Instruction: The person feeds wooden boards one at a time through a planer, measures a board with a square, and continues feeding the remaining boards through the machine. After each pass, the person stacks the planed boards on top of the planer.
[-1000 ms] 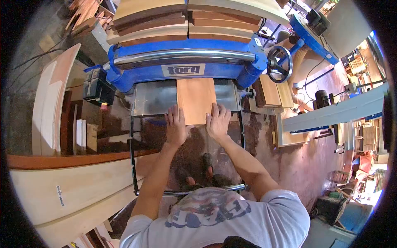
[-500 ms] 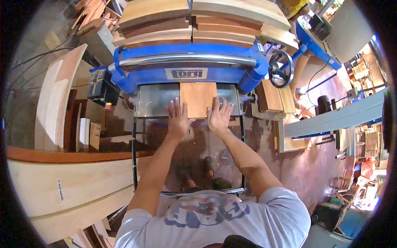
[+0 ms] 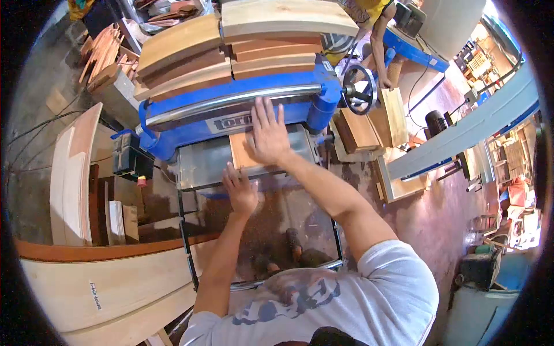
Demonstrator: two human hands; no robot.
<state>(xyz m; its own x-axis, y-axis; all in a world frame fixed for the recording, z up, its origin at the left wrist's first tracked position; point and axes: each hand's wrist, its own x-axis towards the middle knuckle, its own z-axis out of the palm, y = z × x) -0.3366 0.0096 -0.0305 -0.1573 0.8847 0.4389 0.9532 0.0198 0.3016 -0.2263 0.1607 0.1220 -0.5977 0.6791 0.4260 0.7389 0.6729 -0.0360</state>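
A brown wooden board [image 3: 242, 153] lies on the metal bed [image 3: 205, 161] of a blue thickness planer [image 3: 190, 118] lettered "torq", its far end hidden under the machine. My right hand [image 3: 270, 134] is stretched out flat over the board's right side, fingertips reaching up across the planer's blue front and the label. Lower down, my left hand [image 3: 240, 189] has its fingers extended at the near end of the board, by the bed's front edge. Neither hand is wrapped around anything.
Wooden boards [image 3: 277, 20] are stacked on top of the planer. A black handwheel [image 3: 359, 90] is on its right, a black switch box [image 3: 133, 157] on its left. A person's arm [image 3: 379, 49] reaches toward wood blocks [image 3: 388, 118]. Long panels [image 3: 115, 288] lie at lower left.
My right hand has moved forward and left, onto the planer's front. My left hand is now at the board's near end. The view has turned, and another person's arm shows at upper right.
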